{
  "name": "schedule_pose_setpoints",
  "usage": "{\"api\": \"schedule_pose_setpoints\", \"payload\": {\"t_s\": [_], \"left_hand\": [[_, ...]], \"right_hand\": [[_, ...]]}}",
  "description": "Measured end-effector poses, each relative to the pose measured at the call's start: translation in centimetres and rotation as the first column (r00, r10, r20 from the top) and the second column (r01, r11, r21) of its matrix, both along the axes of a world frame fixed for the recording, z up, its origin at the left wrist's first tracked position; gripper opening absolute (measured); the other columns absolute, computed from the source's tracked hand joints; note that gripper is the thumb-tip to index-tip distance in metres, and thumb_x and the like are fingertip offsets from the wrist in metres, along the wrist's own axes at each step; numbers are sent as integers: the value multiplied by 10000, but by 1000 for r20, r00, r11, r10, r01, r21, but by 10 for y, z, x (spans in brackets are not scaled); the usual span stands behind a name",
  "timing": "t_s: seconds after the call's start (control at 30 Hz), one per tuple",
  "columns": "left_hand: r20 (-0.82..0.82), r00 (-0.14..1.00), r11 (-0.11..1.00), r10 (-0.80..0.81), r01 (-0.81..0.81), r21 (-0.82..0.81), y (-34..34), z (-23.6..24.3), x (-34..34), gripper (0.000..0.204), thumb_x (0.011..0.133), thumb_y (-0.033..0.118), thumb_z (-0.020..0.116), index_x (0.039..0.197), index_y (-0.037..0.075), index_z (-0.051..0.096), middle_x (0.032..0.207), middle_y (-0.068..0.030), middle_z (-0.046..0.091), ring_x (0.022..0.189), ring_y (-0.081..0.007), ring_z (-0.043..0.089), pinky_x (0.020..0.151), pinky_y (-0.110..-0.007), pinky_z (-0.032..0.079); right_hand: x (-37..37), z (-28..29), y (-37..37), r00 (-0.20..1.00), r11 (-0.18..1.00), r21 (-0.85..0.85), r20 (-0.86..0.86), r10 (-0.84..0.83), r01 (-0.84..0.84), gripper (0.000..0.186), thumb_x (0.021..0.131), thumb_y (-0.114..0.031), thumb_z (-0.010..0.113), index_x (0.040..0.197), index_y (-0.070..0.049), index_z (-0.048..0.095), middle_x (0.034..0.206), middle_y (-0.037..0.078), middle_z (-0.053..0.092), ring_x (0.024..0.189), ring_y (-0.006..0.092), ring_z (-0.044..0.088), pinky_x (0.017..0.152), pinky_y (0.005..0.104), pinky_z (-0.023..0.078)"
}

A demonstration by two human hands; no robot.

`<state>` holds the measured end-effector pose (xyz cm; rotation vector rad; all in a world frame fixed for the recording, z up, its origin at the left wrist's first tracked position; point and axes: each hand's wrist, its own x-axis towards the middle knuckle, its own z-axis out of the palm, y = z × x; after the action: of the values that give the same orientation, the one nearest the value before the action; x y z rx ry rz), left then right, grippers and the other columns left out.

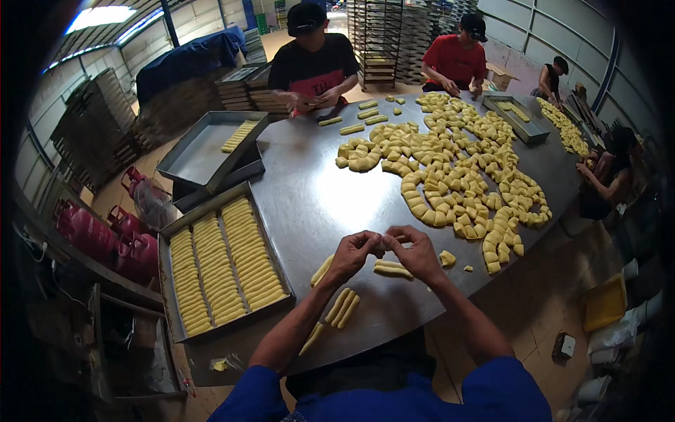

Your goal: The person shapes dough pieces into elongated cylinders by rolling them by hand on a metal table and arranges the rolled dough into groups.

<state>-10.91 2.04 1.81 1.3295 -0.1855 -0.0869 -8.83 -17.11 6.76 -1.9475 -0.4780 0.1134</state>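
My left hand (355, 253) and my right hand (411, 253) meet above the steel table (295, 176), fingers pinched together; what is between them is too small or hidden to name. Under them lie short yellow dough strips (394, 269), with another group of strips (343, 307) nearer me between my forearms. At the left, a metal tray (163, 267) holds three long columns of dough strips (221, 257). A big spread of cut dough pieces (429, 197) covers the table's right side, and a small lump (447, 259) sits beside my right hand.
Stacked trays (211, 141) stand back left. Co-workers in black-and-red (313, 63), red (453, 60) and dark clothes (548, 81) are around the table, another (608, 176) at right. Pink gas cylinders (91, 232) stand left on the floor; a yellow crate (605, 306) lies right.
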Motion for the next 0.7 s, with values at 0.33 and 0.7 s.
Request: {"api": "schedule_pose_setpoints", "payload": {"t_s": [0.33, 0.7], "left_hand": [[-174, 964, 895, -201, 253, 366, 16, 17, 62, 328, 940, 256, 740, 1094, -34, 720, 929, -96, 744, 784, -146, 699, 722, -295, 584], [-129, 992, 375, -12, 124, 919, -9, -37, 103, 363, 793, 448, 818, 844, 96, 740, 787, -87, 730, 704, -222, 687, 673, -375, 527]], "right_hand": [[70, -11, -32, 907, 969, 32, -345, 242, -246, 245, 904, -141, 764, 1077, 4, 670, 937, 40, 694, 843, 110, 645, 758, 261, 544], [117, -85, -80, 990, 788, -615, -119, -72, -17, 522, 695, -525, 894, 866, -93, 657, 728, 38, 644, 679, 147, 604, 596, 302, 447]]}}
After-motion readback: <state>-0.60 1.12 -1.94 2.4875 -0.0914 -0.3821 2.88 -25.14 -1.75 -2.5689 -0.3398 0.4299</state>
